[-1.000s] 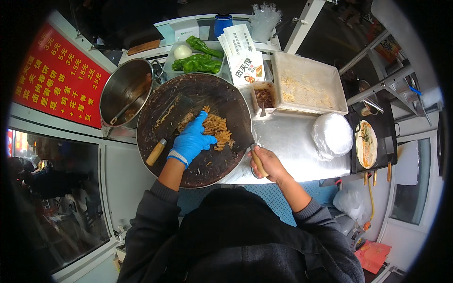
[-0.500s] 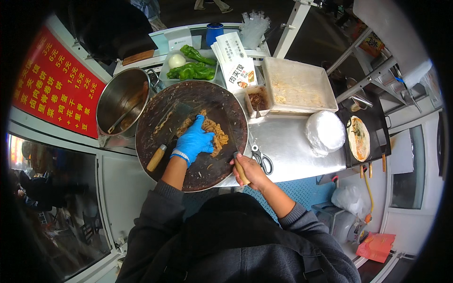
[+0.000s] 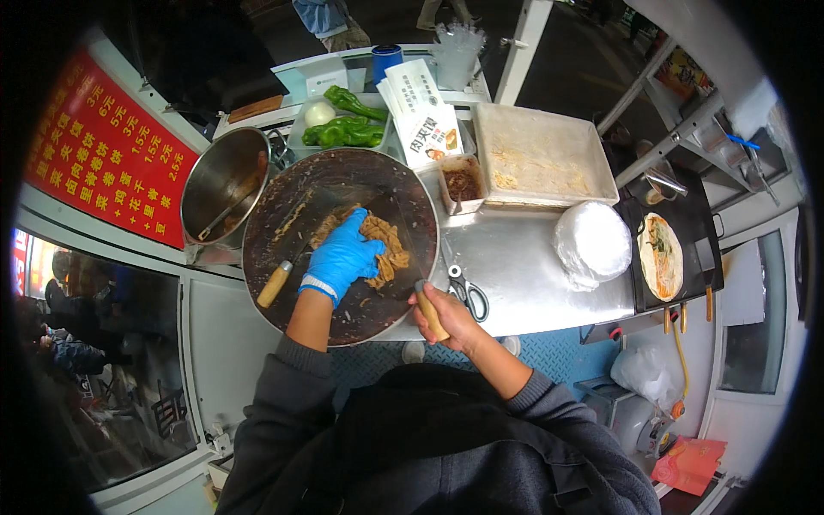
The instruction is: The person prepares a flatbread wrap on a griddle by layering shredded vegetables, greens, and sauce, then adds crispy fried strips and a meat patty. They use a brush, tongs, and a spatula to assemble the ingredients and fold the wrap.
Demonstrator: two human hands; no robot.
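Note:
My left hand (image 3: 342, 259), in a blue glove, lies spread over a heap of brown food strips (image 3: 390, 255), its fingers apart and touching them. The heap rests on a dark round chopping board (image 3: 369, 313). My bare right hand (image 3: 448, 318) is closed round the wooden handle of a knife (image 3: 432, 311) at the board's right edge. The knife's blade reaches over the board, dark and hard to make out. A second wooden-handled knife (image 3: 275, 284) lies on the board, left of my gloved hand.
Black-handled scissors (image 3: 468, 292) lie on the steel counter (image 3: 519, 296) beside the board. Behind are a pot (image 3: 225, 184), green peppers (image 3: 345, 133), a small sauce tub (image 3: 462, 184) and a pale tray (image 3: 549, 154). Wrapped white plates or lids (image 3: 592, 243) stand near a griddle (image 3: 699, 249) holding a flatbread (image 3: 660, 257).
The view has shifted slightly. My left hand has moved a little left and down over the food strips. My right hand keeps hold of the knife.

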